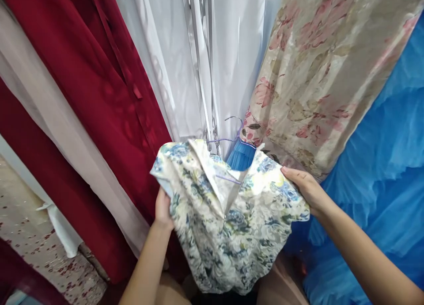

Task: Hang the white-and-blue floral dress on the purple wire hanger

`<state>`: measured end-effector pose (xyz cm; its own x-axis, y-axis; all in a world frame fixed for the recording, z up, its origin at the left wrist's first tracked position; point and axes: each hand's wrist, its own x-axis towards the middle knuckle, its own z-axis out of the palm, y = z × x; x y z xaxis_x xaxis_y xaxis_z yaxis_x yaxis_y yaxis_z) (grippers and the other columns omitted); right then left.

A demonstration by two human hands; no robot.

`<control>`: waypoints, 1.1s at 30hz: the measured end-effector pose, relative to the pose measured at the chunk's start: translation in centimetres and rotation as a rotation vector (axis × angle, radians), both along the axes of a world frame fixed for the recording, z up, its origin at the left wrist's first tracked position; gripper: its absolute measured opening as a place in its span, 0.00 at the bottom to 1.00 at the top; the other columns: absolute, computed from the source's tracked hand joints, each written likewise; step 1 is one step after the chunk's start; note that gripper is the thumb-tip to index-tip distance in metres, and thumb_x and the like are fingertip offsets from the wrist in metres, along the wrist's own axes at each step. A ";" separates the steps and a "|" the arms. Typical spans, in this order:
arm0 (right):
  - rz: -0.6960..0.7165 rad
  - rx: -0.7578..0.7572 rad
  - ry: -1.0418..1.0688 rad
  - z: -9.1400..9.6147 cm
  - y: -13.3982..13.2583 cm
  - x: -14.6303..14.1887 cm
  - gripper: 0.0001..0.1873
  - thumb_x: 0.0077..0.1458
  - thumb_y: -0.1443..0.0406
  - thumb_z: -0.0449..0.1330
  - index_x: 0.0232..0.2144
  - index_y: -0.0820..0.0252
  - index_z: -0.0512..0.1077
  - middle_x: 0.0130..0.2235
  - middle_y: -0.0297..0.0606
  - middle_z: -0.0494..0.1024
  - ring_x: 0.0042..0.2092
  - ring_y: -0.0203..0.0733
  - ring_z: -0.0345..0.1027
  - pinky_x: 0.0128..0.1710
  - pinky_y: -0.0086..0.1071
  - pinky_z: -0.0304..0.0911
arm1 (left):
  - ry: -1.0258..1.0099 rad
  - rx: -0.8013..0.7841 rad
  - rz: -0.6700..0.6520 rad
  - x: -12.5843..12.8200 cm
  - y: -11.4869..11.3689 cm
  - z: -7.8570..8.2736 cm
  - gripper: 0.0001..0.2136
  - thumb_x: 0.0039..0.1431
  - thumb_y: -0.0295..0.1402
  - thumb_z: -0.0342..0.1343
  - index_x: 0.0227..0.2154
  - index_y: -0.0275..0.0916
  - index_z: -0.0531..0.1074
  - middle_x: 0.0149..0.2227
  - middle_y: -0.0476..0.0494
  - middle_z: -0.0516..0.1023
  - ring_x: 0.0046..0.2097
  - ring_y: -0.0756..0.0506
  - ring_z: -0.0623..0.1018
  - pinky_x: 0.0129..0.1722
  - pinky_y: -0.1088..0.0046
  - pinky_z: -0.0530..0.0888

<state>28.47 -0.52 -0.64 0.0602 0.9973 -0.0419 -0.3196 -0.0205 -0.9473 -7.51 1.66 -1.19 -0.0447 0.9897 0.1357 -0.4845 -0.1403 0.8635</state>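
A white short-sleeved top (232,238) with blue and yellow flowers is spread out in front of me. Its V-shaped opening faces up, and a thin purple wire hanger (240,135) runs through the neck, with the hook sticking out above. On the left side, my left hand (163,210) holds the cloth below the sleeve, its fingers mostly hidden behind the fabric. My right hand (305,188) pinches the other sleeve near the shoulder, thumb on the front and fingers behind.
Long dark red cloth (86,75) hangs at the left beside pale strips. White fabric (235,53) hangs straight ahead. To the right are a beige garment with pink flowers (308,84) and ruffled blue tulle (374,177). Cloth with red dots (43,243) shows at lower left.
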 end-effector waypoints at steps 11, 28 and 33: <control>0.149 0.139 -0.407 1.2 1.6 -0.7 0.25 0.52 0.47 0.66 0.44 0.57 0.81 0.36 0.43 0.85 0.38 0.54 0.78 0.40 0.44 0.73 | 0.231 -0.368 0.281 -0.9 -6.3 -10.0 0.24 0.47 0.39 0.72 0.46 0.38 0.76 0.50 0.36 0.81 0.57 0.36 0.76 0.62 0.56 0.68; 0.181 0.167 -0.330 -16.0 -4.6 -17.2 0.20 0.67 0.49 0.49 0.31 0.55 0.67 0.30 0.34 0.72 0.31 0.43 0.64 0.36 0.37 0.61 | 0.329 -0.326 0.202 2.1 -8.9 -13.0 0.21 0.55 0.45 0.66 0.47 0.37 0.76 0.51 0.36 0.80 0.57 0.35 0.76 0.58 0.59 0.71; 0.161 0.201 -0.302 -15.1 -4.1 -16.2 0.20 0.66 0.50 0.53 0.27 0.56 0.67 0.27 0.33 0.69 0.30 0.41 0.61 0.34 0.35 0.58 | 0.330 -0.345 0.199 1.6 -9.0 -13.2 0.21 0.57 0.44 0.65 0.49 0.39 0.75 0.53 0.38 0.78 0.58 0.36 0.75 0.58 0.61 0.70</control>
